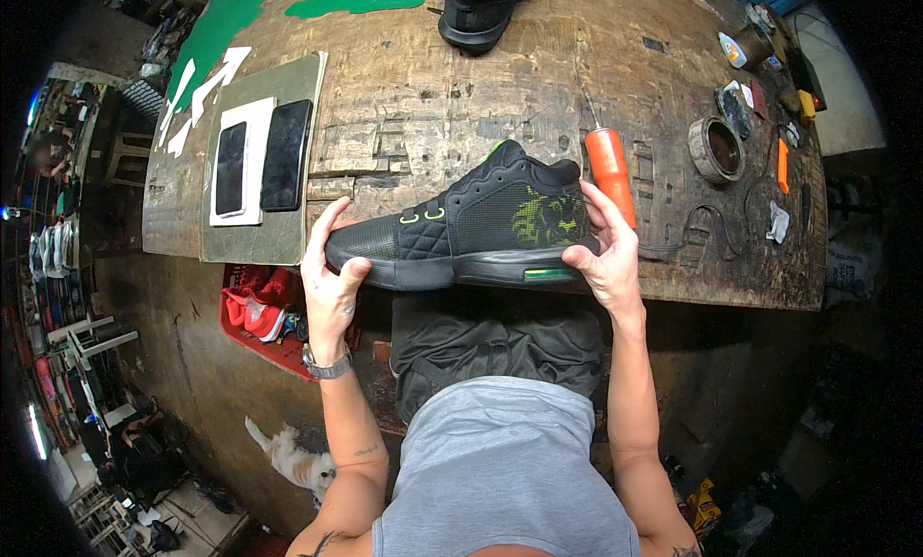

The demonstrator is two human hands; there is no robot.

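Observation:
Between both hands I hold a black sneaker (486, 221) sideways above the table's near edge, its toe to the left and heel to the right. Green marks pattern the heel side, and two yellow-green lace loops show near the toe; no laces are in the upper eyelets. My left hand (330, 264) grips the toe, thumb on the near side and fingers beyond. Around the heel closes my right hand (608, 249), its thumb by the sole. Just behind that hand lies an orange-handled awl (606, 163) with a thin metal shaft.
On the worn wooden table (433, 105), two phones (286, 158) rest on a dark board at left. Another black shoe (474, 19) stands at the far edge. A tape roll (715, 149) lies right. Below left are a red crate (260, 341) and a dog (300, 461).

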